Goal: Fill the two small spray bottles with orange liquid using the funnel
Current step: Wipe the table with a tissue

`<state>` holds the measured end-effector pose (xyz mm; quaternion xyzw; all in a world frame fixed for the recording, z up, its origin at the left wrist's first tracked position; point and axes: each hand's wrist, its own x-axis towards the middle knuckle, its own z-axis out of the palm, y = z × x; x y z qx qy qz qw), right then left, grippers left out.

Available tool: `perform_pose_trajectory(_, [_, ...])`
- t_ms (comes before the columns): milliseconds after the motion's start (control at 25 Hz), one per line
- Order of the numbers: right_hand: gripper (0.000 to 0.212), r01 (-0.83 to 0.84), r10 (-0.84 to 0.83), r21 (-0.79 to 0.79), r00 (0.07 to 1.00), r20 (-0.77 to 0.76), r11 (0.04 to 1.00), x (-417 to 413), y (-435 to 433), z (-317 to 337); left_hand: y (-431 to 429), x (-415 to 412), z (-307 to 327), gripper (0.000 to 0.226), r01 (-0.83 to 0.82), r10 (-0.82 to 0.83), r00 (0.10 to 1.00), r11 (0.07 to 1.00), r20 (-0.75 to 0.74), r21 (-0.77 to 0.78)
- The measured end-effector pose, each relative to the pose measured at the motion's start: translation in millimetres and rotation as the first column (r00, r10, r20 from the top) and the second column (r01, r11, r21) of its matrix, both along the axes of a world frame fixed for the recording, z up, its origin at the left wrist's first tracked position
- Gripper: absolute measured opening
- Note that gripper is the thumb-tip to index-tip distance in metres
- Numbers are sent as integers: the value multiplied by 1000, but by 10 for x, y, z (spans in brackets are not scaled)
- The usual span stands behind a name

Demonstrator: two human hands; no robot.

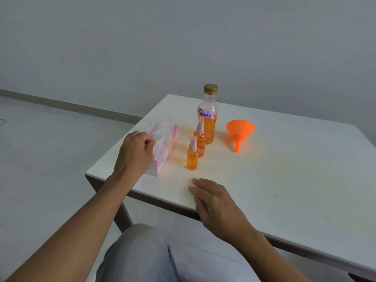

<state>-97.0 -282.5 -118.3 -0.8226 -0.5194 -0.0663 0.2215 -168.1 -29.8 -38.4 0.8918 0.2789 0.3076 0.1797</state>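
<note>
Two small spray bottles stand capped and filled with orange liquid: the near one (192, 154) and the far one (200, 137), one behind the other. Behind them stands a larger bottle (208, 115) with a gold cap and a "Spray" label, about half full of orange liquid. An orange funnel (239, 132) lies on its side to the right, spout toward me. My left hand (136, 153) pinches a white tissue at the tissue pack (164, 145). My right hand (213, 198) rests flat on the white table (284, 169), fingers straight, holding nothing.
The table's left corner and near edge lie close to both hands. A grey wall stands behind the table, with pale floor to the left. My knee in grey cloth shows below the table edge.
</note>
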Motion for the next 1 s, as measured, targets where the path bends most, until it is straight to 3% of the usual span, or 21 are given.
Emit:
perform_pose_trajectory(240, [38, -23, 23, -9, 1000, -22, 1000, 12, -6, 11, -122, -39, 210, 12, -27, 24, 992, 999, 121, 27])
perform_pose_trajectory(360, [35, -49, 58, 63, 986, -153, 997, 12, -39, 152, -312, -130, 444, 14, 11, -10, 986, 1000, 169, -5])
perform_pose_trajectory(440, [39, 38, 21, 285, 979, -202, 958, 26, -110, 399, -498, -201, 629, 14, 142, -135, 976, 990, 173, -26])
perform_pose_trajectory(560, [64, 93, -64, 533, 995, -73, 841, 92, -321, 873, -861, -238, 857, 13, 437, -438, 899, 896, 13, -81])
perform_pose_trajectory(640, [78, 41, -16, 490, 998, -55, 871, 169, -519, 1069, -1100, -177, 919, 10, 588, -600, 793, 799, -103, -126])
perform_pose_trajectory(720, [81, 45, 10, 378, 990, -142, 925, 240, -737, 1094, -1322, -40, 903, 12, 680, -698, 705, 716, -125, -159])
perform_pose_trajectory(880, [31, 259, -103, 311, 892, -440, 914, 358, -1083, 1029, -1593, 313, 730, 10, 773, -784, 621, 606, 25, -187])
perform_pose_trajectory(960, [5, 377, -169, 283, 813, -557, 882, 450, -1227, 1019, -1676, 493, 550, 9, 775, -775, 625, 603, 89, -188])
perform_pose_trajectory(1000, [7, 446, -247, 258, 795, -553, 857, 519, -1321, 1004, -1723, 592, 438, 11, 762, -757, 643, 619, 111, -190])
